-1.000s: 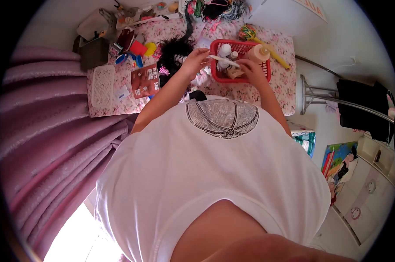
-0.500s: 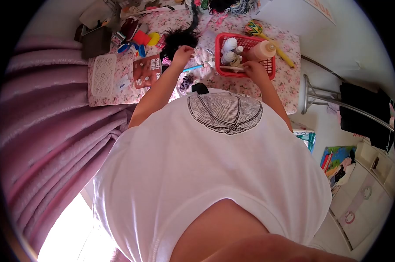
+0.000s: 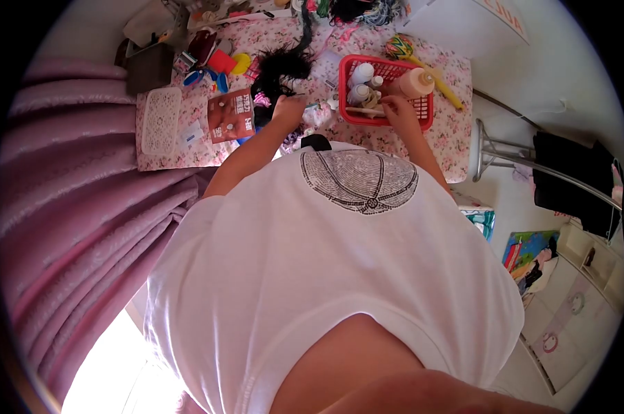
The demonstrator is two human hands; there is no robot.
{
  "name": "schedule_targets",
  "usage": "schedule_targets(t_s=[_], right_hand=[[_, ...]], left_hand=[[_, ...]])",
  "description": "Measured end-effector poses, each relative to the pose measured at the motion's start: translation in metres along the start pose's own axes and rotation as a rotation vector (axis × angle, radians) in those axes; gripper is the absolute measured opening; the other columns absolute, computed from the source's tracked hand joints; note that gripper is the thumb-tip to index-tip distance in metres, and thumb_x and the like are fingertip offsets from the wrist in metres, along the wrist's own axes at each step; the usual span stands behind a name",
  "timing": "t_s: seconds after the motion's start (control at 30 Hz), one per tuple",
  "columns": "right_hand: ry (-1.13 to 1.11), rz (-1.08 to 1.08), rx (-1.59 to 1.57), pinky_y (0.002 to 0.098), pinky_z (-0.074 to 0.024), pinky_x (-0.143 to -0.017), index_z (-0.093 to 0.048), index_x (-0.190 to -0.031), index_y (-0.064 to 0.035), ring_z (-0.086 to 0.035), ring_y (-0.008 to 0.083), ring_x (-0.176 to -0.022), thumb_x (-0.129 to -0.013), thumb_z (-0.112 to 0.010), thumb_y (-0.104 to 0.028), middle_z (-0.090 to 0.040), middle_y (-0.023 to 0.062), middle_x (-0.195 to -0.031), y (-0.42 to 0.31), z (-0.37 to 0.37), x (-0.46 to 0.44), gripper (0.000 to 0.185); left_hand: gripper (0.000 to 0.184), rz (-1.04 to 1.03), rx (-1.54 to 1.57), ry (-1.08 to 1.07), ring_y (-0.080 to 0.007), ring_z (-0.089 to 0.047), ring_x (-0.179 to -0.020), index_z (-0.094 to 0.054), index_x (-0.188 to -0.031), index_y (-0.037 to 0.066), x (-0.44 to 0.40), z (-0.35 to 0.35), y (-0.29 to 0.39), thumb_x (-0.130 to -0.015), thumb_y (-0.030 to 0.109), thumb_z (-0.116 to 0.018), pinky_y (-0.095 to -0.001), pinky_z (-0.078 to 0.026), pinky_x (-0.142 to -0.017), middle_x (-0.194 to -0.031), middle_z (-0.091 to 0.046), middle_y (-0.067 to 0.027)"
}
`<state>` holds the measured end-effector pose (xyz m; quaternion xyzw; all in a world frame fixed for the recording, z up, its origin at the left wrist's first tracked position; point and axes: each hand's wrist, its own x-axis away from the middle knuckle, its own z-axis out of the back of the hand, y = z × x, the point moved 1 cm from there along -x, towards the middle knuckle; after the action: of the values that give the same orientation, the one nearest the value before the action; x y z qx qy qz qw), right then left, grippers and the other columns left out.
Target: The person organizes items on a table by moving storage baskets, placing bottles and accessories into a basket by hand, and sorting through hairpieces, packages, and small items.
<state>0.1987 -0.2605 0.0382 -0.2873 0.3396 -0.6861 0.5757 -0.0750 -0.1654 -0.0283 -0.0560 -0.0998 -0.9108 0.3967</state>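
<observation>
On the flowered table, my left hand (image 3: 288, 110) is closed, its fingers bent together. It is beside a black furry piece (image 3: 284, 67) and partly covers a blue stick (image 3: 312, 107); whatever is in its fingers is too small to make out. My right hand (image 3: 399, 110) reaches over the near rim of a red plastic basket (image 3: 345, 74), with curled fingertips inside. Those fingertips are by the end of a pale stick (image 3: 364, 110), and I cannot see what they pinch. White bottles (image 3: 361, 73) and a peach-coloured bottle (image 3: 415, 84) stand in the basket.
Left of my hands lie a brown packet (image 3: 230, 116), a white lace-patterned tray (image 3: 161, 121) and blue clips (image 3: 215, 80). A yellow stick (image 3: 446, 88) lies right of the basket. Yarn (image 3: 377, 11) sits at the back. Purple curtain (image 3: 70, 131) hangs at the left.
My left hand has come down toward my body, over the blue stick. The black furry piece shows more fully. My right hand stays at the basket.
</observation>
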Motion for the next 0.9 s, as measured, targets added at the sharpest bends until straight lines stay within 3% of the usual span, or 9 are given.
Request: schedule_targets(t_s=[0.03, 0.17, 0.27, 0.4, 0.47, 0.57, 0.67, 0.77, 0.9], right_hand=[[0.044, 0.039, 0.010, 0.0306, -0.0435, -0.067, -0.056, -0.088, -0.0021, -0.055, 0.0243, -0.077, -0.072, -0.055, -0.006, -0.056, 0.0121, -0.082, -0.003, 0.001, 0.000, 0.017], [0.140, 0.126, 0.030, 0.0299, -0.0431, -0.068, -0.056, -0.085, -0.0020, -0.054, 0.0251, -0.077, -0.071, -0.054, -0.003, -0.055, 0.0127, -0.082, -0.015, 0.003, -0.005, 0.014], [0.126, 0.172, -0.022, 0.0297, -0.0428, -0.069, -0.056, -0.081, -0.0009, -0.053, 0.0253, -0.076, -0.072, -0.054, -0.002, -0.055, 0.0129, -0.081, -0.028, 0.001, -0.012, 0.010], [0.122, 0.226, -0.131, 0.0293, -0.0427, -0.069, -0.052, -0.094, -0.0015, -0.053, 0.0251, -0.075, -0.072, -0.054, -0.003, -0.054, 0.0128, -0.084, -0.050, -0.005, -0.020, 0.023], [0.139, 0.120, -0.281, 0.0292, -0.0425, -0.069, -0.048, -0.102, -0.0021, -0.053, 0.0248, -0.076, -0.072, -0.054, -0.003, -0.054, 0.0130, -0.086, -0.058, -0.008, -0.020, 0.031], [0.117, 0.301, -0.140, 0.0302, -0.0423, -0.071, -0.042, -0.110, -0.0032, -0.053, 0.0252, -0.080, -0.073, -0.054, -0.004, -0.053, 0.0141, -0.090, -0.092, 0.002, -0.017, 0.038], [-0.124, 0.233, -0.025, 0.0296, -0.0423, -0.071, -0.044, -0.107, -0.0033, -0.053, 0.0234, -0.080, -0.075, -0.054, -0.004, -0.053, 0.0111, -0.090, -0.085, -0.004, -0.017, 0.033], [-0.013, 0.400, 0.175, 0.0315, -0.0417, -0.070, -0.047, -0.103, -0.0033, -0.052, 0.0268, -0.080, -0.076, -0.051, -0.003, -0.053, 0.0124, -0.088, -0.080, -0.001, -0.016, 0.027], [-0.061, 0.307, 0.075, 0.0353, -0.0411, -0.071, -0.051, -0.096, -0.0018, -0.051, 0.0312, -0.082, -0.073, -0.051, -0.001, -0.054, 0.0140, -0.088, -0.056, 0.002, -0.013, 0.023]], left_hand=[[0.019, -0.018, -0.004, -0.080, -0.0244, -0.055, -0.079, -0.053, -0.087, 0.009, -0.002, 0.013, 0.003, -0.068, 0.011, -0.053, -0.0384, -0.037, -0.079, -0.076, -0.057, -0.0093], [0.029, -0.072, 0.141, 0.292, -0.0248, -0.055, -0.078, -0.053, -0.098, 0.011, -0.020, 0.046, 0.005, -0.071, 0.005, -0.046, -0.0412, -0.032, -0.089, -0.076, -0.057, -0.0097], [0.022, -0.119, 0.295, 0.473, -0.0276, -0.054, -0.076, -0.054, -0.094, 0.009, -0.031, 0.082, 0.013, -0.074, 0.008, -0.046, -0.0388, -0.036, -0.084, -0.076, -0.056, -0.0103], [0.023, -0.278, 0.808, 0.371, -0.0317, -0.052, -0.076, -0.055, -0.096, 0.005, -0.041, 0.126, 0.035, -0.074, 0.008, -0.051, -0.0372, -0.041, -0.068, -0.080, -0.055, -0.0148], [0.026, -0.366, 0.732, 0.365, -0.0319, -0.053, -0.074, -0.056, -0.098, 0.006, -0.040, 0.134, 0.046, -0.072, 0.006, -0.053, -0.0373, -0.042, -0.065, -0.078, -0.056, -0.0157], [0.023, -0.432, 0.513, 0.337, -0.0329, -0.054, -0.070, -0.054, -0.092, 0.004, -0.039, 0.135, 0.063, -0.069, 0.004, -0.056, -0.0377, -0.043, -0.062, -0.075, -0.056, -0.0150], [0.019, -0.412, 0.589, 0.351, -0.0331, -0.054, -0.069, -0.050, -0.087, 0.003, -0.042, 0.129, 0.075, -0.068, 0.004, -0.056, -0.0396, -0.042, -0.060, -0.075, -0.056, -0.0151], [0.017, -0.405, 0.490, 0.388, -0.0321, -0.054, -0.070, -0.048, -0.084, 0.004, -0.040, 0.128, 0.078, -0.069, 0.005, -0.055, -0.0385, -0.041, -0.061, -0.073, -0.056, -0.0143], [0.022, -0.383, 0.375, 0.320, -0.0297, -0.052, -0.082, -0.049, -0.088, 0.006, -0.040, 0.133, 0.072, -0.069, 0.010, -0.057, -0.0376, -0.039, -0.071, -0.083, -0.055, -0.0132]])
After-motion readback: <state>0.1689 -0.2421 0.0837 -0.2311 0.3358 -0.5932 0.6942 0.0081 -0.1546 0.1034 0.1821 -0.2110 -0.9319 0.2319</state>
